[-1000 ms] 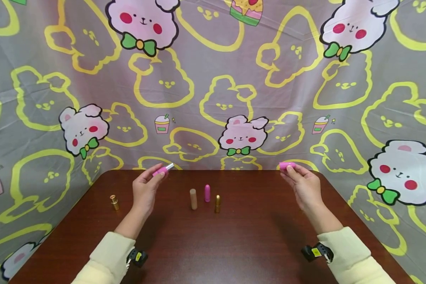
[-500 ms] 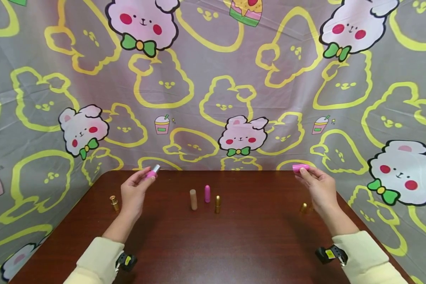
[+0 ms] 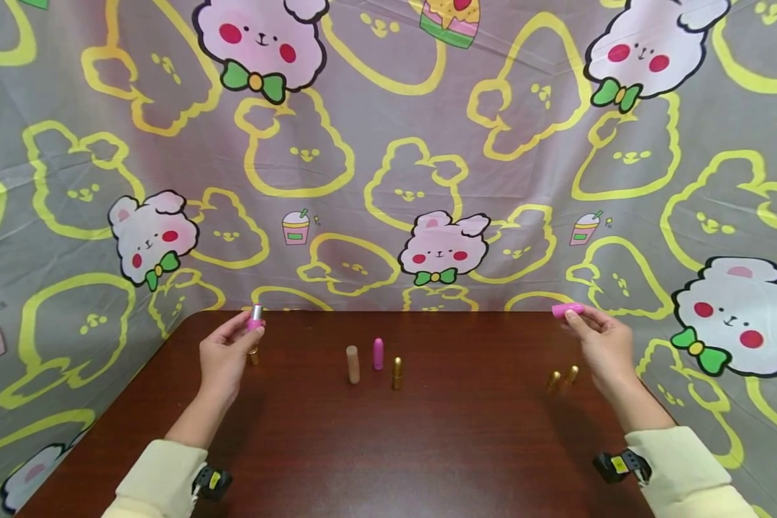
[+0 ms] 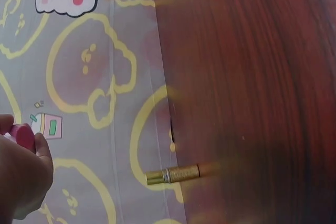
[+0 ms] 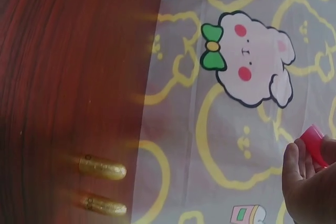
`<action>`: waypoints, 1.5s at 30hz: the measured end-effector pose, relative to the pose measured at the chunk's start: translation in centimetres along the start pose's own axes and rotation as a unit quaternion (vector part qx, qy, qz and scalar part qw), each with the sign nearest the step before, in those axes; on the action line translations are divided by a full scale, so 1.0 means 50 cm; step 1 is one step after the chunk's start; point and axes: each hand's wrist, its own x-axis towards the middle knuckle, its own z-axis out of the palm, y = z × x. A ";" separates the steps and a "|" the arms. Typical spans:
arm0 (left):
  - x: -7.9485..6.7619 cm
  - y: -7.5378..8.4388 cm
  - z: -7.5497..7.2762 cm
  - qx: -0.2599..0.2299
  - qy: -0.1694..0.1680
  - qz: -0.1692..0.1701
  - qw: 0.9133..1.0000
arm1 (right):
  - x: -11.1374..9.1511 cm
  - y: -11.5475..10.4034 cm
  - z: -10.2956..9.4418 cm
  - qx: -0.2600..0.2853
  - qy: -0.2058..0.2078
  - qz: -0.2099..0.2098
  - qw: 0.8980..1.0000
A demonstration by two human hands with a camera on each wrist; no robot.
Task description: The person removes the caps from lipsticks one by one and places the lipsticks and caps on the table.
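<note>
My left hand (image 3: 223,360) holds a pink lipstick base (image 3: 255,324) between thumb and fingers, its silver inner tube pointing up. The pink end of that base also shows in the left wrist view, beside the left hand (image 4: 23,177). My right hand (image 3: 605,349) pinches the pink lipstick cap (image 3: 567,310), held nearly level above the table. Just beyond the left hand stands a gold lipstick base (image 3: 253,356), partly hidden by it. Two gold caps (image 5: 102,168) stand on the table near the right hand.
On the dark wooden table (image 3: 427,446), a beige tube (image 3: 352,365), a pink lipstick (image 3: 378,354) and a gold lipstick (image 3: 397,373) stand upright in the middle. A patterned cloth (image 3: 337,165) hangs behind the table and along both sides.
Both hands have moved apart, the left one leftward with the lipstick base, the right one rightward with the cap. The base now points more upright. Two gold caps have come into sight.
</note>
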 end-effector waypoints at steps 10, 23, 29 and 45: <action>0.015 -0.001 -0.038 -0.014 0.027 0.015 0.999 | 0.009 0.000 -0.032 -0.120 0.043 0.006 0.992; 0.039 0.008 -0.105 0.024 0.096 -0.010 0.995 | 0.027 0.019 -0.078 -0.272 0.068 -0.013 0.960; 0.050 0.005 -0.144 0.030 0.129 -0.029 0.991 | 0.030 0.031 -0.099 -0.368 0.054 -0.014 0.928; 0.058 -0.013 -0.198 0.085 0.143 -0.079 0.983 | 0.043 0.083 -0.149 -0.443 0.011 -0.034 0.896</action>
